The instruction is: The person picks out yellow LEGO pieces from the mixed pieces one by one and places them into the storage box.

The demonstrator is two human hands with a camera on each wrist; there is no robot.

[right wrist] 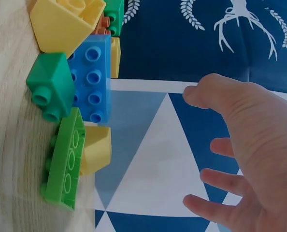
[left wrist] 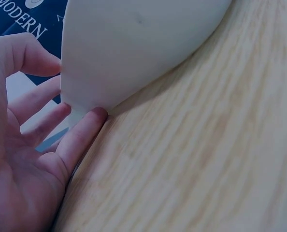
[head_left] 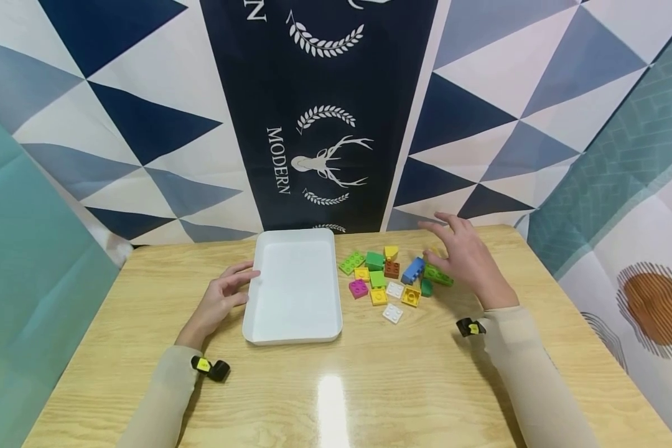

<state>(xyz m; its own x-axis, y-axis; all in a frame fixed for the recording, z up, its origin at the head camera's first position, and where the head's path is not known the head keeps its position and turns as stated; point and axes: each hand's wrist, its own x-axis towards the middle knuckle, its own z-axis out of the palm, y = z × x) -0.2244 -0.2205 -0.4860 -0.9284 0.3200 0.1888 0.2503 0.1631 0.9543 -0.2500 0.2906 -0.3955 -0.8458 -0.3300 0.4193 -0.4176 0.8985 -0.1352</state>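
Observation:
A shallow white tray (head_left: 295, 283) lies on the wooden table. My left hand (head_left: 226, 295) is at its left side, fingertips touching the wall and rim, one finger reaching over the rim. The left wrist view shows these fingers fairly straight against the tray wall (left wrist: 134, 43). To the tray's right lies a loose group of toy building bricks, among them a blue brick (head_left: 413, 270), a lime green brick (head_left: 438, 275) and a magenta brick (head_left: 358, 288). Over the group's right end hovers my right hand (head_left: 462, 255), fingers spread, holding nothing. A yellow brick (right wrist: 97, 151) shows beside the lime green one.
Nearer the front lies a white brick (head_left: 392, 313), with another white brick (head_left: 394, 289) behind it. A brown brick (head_left: 392, 269) and several green and yellow ones lie close together. Patterned cloth (head_left: 330, 124) hangs behind the table's back edge.

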